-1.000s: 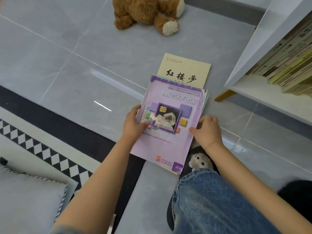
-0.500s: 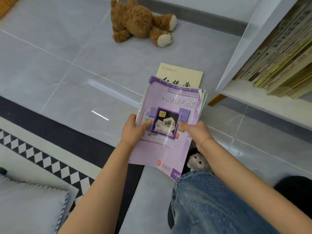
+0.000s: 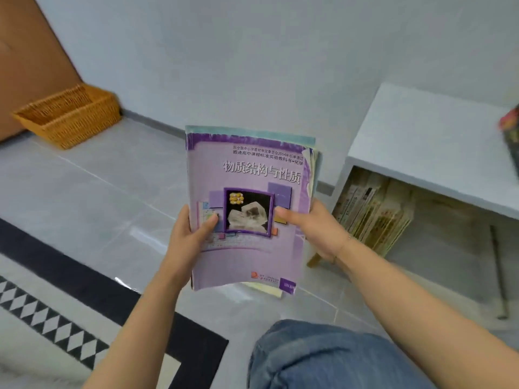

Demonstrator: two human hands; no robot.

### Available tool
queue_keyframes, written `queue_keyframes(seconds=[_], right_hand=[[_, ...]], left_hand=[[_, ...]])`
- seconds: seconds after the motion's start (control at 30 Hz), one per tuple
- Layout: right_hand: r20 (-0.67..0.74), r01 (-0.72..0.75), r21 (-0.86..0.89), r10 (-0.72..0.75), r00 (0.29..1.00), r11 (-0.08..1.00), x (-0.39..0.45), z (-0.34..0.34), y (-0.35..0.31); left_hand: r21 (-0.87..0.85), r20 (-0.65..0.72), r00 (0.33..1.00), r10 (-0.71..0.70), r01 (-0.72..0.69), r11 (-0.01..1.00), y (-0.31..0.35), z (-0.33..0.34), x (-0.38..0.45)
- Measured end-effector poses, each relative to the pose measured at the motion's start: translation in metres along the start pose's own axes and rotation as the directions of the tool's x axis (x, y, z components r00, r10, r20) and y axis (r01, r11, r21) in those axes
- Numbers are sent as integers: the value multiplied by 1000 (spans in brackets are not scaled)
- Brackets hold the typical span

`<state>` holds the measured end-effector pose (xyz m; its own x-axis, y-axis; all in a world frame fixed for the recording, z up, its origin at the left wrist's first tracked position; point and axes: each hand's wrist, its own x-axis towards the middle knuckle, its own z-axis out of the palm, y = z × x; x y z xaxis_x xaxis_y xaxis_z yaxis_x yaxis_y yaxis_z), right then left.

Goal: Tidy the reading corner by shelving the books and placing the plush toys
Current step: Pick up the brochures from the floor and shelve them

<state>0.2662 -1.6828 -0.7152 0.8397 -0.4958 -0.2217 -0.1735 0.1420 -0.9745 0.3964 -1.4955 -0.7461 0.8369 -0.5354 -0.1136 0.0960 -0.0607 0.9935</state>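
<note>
1. My left hand [image 3: 186, 237] grips the left edge of the stack of books [image 3: 247, 209]: thumb flat on the purple cover, other fingers curled out of sight behind, so the stack cannot fan open.
2. My right hand [image 3: 314, 228] grips the right edge the same way, thumb pressed beside the cover picture. Judged purpose: two-sided support keeps the loose books squared together.
3. The stack is held clear of the floor [image 3: 98, 197], cover toward me, nearly upright, probably so it can slide in among standing books.
4. The white shelf [image 3: 421, 141] stands to the right; its lower bay holds leaning books [image 3: 373, 209], with free space to their right.
5. A wicker basket [image 3: 67, 116] sits at the far-left wall, a likely home for plush toys; none is visible here.
</note>
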Motion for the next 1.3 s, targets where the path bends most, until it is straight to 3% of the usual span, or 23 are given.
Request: queue_keyframes(seconds=[0.13, 0.23, 0.43, 0.6, 0.7, 0.87, 1.07, 1.2, 1.3], right_hand=[[-39, 166, -60, -169, 985, 984, -38, -12, -74], [-145, 305, -105, -318, 937, 947, -68, -37, -127], [-409, 506, -150, -520, 750, 849, -106, -100, -189], [-508, 532, -270, -589, 629, 802, -109, -158, -205], [-506, 505, -271, -567, 650, 820, -97, -187, -196], [-477, 417, -167, -443, 759, 893, -77, -205, -137], [-514, 474, -138, -472, 716, 870, -75, -198, -138], [-592, 446, -24, -372, 715, 895, -70, -190, -128], [-659, 411, -67, -350, 666, 909, -63, -183, -123]], left_hand=[[-71, 42, 989, 140, -137, 988, 70, 20, -9], [-133, 92, 967, 237, -224, 966, 124, 53, -16], [-199, 227, 899, 374, -333, 922, 199, 143, -13], [-227, 322, 865, 386, -325, 918, 222, 215, 3], [-199, 367, 865, 341, -285, 938, 194, 241, 16], [-125, 375, 881, 289, -261, 957, 158, 264, 29], [-210, 315, 892, 323, -267, 941, 167, 264, 33], [-107, 403, 877, 260, -237, 966, 161, 256, 42], [-16, 400, 888, 225, -239, 971, 157, 256, 47]])
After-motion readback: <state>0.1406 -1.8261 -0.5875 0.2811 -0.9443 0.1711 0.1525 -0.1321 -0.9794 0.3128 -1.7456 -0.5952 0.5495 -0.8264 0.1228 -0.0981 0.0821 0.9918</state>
